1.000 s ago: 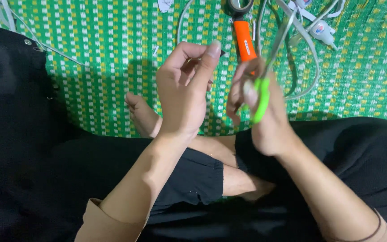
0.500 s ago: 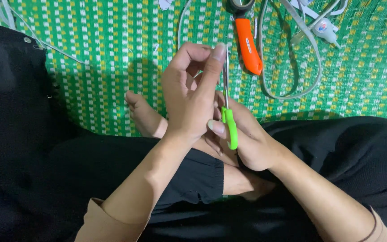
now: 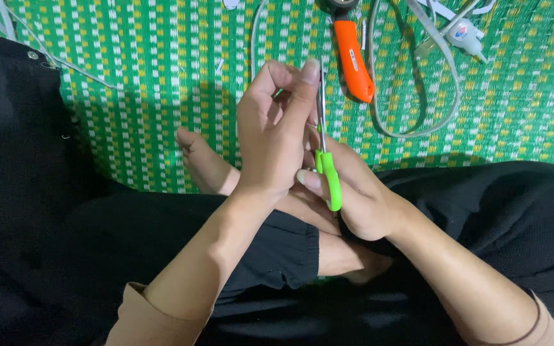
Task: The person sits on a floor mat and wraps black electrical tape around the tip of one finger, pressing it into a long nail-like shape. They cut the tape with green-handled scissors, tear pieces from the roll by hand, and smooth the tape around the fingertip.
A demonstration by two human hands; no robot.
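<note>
Seated on a green mat [image 3: 161, 77], right hand [image 3: 360, 198] grips green scissors [image 3: 326, 170] blades up; left hand [image 3: 277, 134], fingers curled, steadies sth. hidden at the blades.

Right hand [image 3: 360, 198] gripping green-handled scissors [image 3: 326, 163] — blades upright, left hand [image 3: 277, 134] raised beside them, green woven mat [image 3: 161, 77] beneath

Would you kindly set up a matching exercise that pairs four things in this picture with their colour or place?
Things:
1. scissors
2. orange-handled tool
3. white tubing
4. bare foot

Descriptions:
A. looped on the mat at upper right
B. lying on the mat above the hands
C. left of the left hand
D. green handle, in the right hand

Pairs: 1-D, 2-B, 3-A, 4-C
</note>
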